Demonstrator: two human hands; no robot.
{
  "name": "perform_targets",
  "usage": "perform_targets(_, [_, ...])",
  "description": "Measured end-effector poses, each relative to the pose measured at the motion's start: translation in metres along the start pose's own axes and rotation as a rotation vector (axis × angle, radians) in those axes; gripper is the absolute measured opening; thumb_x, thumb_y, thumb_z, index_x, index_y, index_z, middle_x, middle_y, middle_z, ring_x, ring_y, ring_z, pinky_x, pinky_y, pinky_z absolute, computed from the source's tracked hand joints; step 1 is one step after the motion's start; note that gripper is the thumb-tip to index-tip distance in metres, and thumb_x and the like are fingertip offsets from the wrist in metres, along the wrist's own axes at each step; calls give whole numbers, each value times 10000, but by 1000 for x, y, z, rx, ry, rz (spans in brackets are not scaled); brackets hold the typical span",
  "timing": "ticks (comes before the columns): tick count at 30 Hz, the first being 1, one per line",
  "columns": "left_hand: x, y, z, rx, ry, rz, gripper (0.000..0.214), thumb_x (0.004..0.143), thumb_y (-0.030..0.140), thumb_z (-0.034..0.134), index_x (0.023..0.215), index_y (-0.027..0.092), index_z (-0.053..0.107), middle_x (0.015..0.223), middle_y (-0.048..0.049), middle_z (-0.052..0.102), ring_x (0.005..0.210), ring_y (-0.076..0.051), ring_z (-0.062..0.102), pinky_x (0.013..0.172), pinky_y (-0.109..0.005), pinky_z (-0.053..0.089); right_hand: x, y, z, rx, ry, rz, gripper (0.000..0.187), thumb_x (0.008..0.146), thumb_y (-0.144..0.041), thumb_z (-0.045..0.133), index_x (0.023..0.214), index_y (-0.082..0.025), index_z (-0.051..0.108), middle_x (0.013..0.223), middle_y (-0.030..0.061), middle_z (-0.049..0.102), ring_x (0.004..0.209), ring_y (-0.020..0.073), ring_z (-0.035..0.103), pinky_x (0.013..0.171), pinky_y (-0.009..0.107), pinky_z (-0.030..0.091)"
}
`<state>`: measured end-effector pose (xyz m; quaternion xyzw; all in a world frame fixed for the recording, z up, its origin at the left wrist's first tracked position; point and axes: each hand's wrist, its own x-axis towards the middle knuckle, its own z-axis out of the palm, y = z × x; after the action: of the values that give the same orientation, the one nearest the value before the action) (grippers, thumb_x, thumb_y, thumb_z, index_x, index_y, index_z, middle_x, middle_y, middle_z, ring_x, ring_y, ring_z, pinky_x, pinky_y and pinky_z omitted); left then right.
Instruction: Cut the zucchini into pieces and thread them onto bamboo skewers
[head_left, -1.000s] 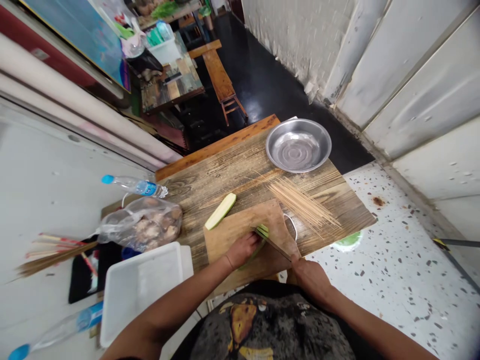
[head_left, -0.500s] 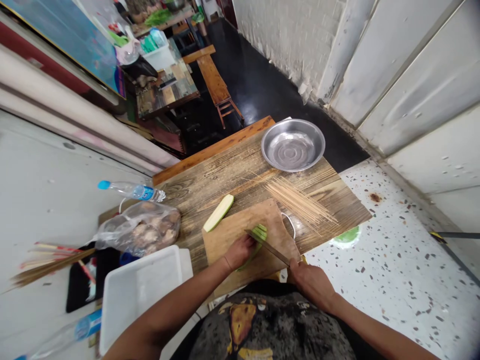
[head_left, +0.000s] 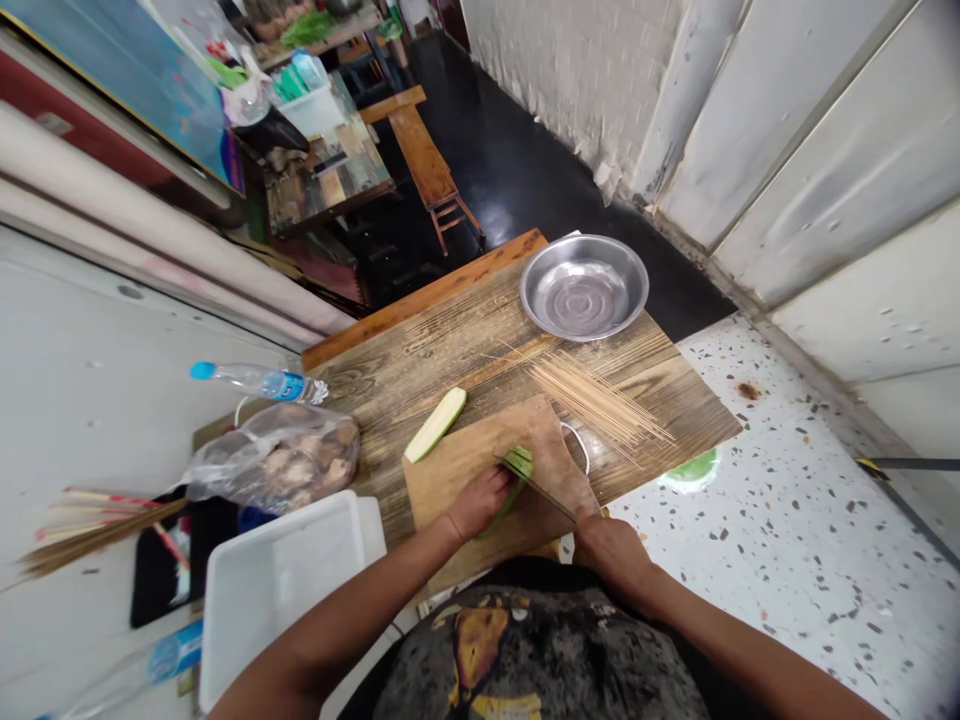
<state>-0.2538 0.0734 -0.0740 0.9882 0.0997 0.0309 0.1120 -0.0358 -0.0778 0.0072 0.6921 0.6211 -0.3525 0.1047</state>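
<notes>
A wooden cutting board lies at the near edge of the table. My left hand is closed on a green zucchini piece on the board, its fingertips curled close to the blade. In my right hand is the handle of a knife, whose blade meets the zucchini at its far end. Some cut slices sit against the blade, partly hidden. Another zucchini half, pale cut face up, rests at the board's far left edge.
Bamboo skewers are spread right of the board, with a metal basin behind them. To the left are a water bottle, a plastic bag of mushrooms and a white plastic bin. A wooden bench stands beyond the table.
The knife blade has shifted slightly and tilted at the zucchini's end, and my right hand has moved a little with it. My left hand stays on the zucchini. The view has shifted slightly.
</notes>
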Motion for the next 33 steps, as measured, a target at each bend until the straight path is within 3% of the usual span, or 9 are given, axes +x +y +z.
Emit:
perform_targets(6, [-3, 3, 2, 39, -2, -23, 303, 904, 145, 388, 1119, 139, 602, 1115, -113, 636, 1059, -239, 571, 898, -390, 510, -11, -3, -4, -11, 13, -39, 294, 819, -32, 414, 1052, -110, 575, 826, 137, 714, 759, 253, 701, 603, 292, 494])
perform_targets(11, [-9, 3, 3, 92, -18, -34, 276, 897, 135, 386, 991, 153, 645, 942, -92, 667, 919, -230, 610, 782, -359, 542, -21, -11, -10, -43, 15, -57, 338, 814, -15, 365, 1051, -112, 585, 814, 151, 706, 725, 280, 702, 566, 311, 505])
perform_targets(17, [-12, 2, 5, 70, 13, -14, 272, 869, 112, 402, 997, 163, 637, 911, -94, 657, 906, -242, 607, 734, -359, 543, -23, -16, -14, -32, 11, -66, 329, 821, -14, 373, 1052, -107, 588, 786, 153, 712, 720, 277, 708, 563, 301, 517])
perform_targets(25, [-16, 0, 10, 28, 14, 3, 307, 877, 115, 382, 1072, 166, 613, 986, -101, 654, 967, -238, 595, 825, -387, 531, -17, -18, -6, -24, -8, -30, 318, 810, -21, 390, 1042, -100, 592, 828, 159, 717, 751, 252, 711, 591, 277, 528])
perform_targets(33, [-14, 5, -2, 17, 23, -29, 290, 901, 146, 413, 1109, 106, 612, 1086, -129, 634, 1062, -226, 549, 909, -373, 501, -7, -18, 6, -27, 7, -15, 302, 821, -18, 405, 1057, -79, 583, 812, 163, 718, 761, 256, 713, 597, 279, 526])
